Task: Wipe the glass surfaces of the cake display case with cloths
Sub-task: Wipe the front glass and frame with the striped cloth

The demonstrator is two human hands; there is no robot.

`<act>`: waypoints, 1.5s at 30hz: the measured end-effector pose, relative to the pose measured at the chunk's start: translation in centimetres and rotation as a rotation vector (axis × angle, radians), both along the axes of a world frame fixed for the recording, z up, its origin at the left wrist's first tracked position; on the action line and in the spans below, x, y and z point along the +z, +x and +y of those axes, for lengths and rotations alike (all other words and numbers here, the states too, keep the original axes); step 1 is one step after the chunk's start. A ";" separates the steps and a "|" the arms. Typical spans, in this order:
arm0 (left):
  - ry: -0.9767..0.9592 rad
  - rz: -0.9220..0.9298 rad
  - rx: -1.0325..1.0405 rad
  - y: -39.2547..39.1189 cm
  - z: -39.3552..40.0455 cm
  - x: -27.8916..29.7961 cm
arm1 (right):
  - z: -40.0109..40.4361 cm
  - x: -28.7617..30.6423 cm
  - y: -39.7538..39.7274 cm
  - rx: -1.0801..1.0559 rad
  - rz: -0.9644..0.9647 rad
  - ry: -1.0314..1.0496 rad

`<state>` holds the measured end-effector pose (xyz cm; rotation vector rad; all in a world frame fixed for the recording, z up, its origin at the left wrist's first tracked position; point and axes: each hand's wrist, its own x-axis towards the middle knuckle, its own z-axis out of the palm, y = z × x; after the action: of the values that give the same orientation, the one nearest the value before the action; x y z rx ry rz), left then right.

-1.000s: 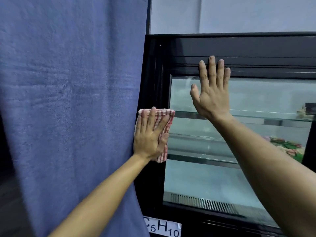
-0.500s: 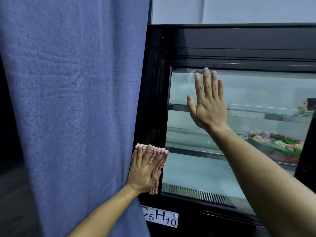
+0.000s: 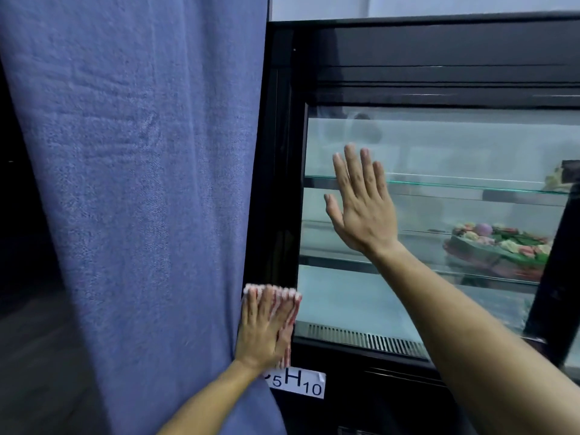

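The black-framed cake display case (image 3: 439, 58) fills the right half of the view, its front glass pane (image 3: 455, 146) misted. My left hand (image 3: 262, 331) presses a red-and-white checked cloth (image 3: 290, 301) flat against the case's dark left frame, low down beside the pane's bottom corner. Fingers straight, my right hand (image 3: 361, 205) lies flat on the glass at the level of the upper shelf.
A large blue towel-like fabric (image 3: 141, 183) hangs over the left half of the view, touching the case's left edge. Inside, a decorated cake (image 3: 499, 243) sits on the middle shelf at right. A white label reading H10 (image 3: 298, 383) is stuck below the pane.
My left hand has slid the cloth down the case's left frame from mid height to near the bottom. My right hand moved down from the pane's top edge onto the glass.
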<state>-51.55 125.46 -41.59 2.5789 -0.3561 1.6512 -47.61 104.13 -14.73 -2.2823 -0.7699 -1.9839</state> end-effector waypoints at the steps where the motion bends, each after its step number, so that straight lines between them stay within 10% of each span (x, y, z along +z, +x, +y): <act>1: 0.008 0.048 0.033 -0.7 -0.3 -2.1 | -0.1 -0.1 0.2 -0.027 0.003 -0.014; 5: -0.054 0.112 0.129 -1.1 -1.2 -3.5 | 0.1 0.0 0.5 -0.077 0.005 -0.019; 12: -0.239 -0.138 -0.034 1.4 -2.6 16.5 | 0.0 -0.3 0.4 -0.072 0.010 -0.021; 22: 0.157 0.074 0.145 -0.3 -0.6 -4.9 | 0.1 -0.1 0.4 -0.080 0.003 -0.003; 34: -0.152 -0.239 -0.103 3.6 -1.7 36.7 | -0.4 0.2 -0.2 0.054 0.066 -0.020; 45: 0.001 -0.276 0.056 3.1 -7.3 44.8 | -7.4 0.7 1.1 -0.116 -0.019 0.059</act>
<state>-48.48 118.19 3.25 2.3823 -0.2998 2.0319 -46.49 96.76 -14.07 -2.3285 -0.5835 -2.0486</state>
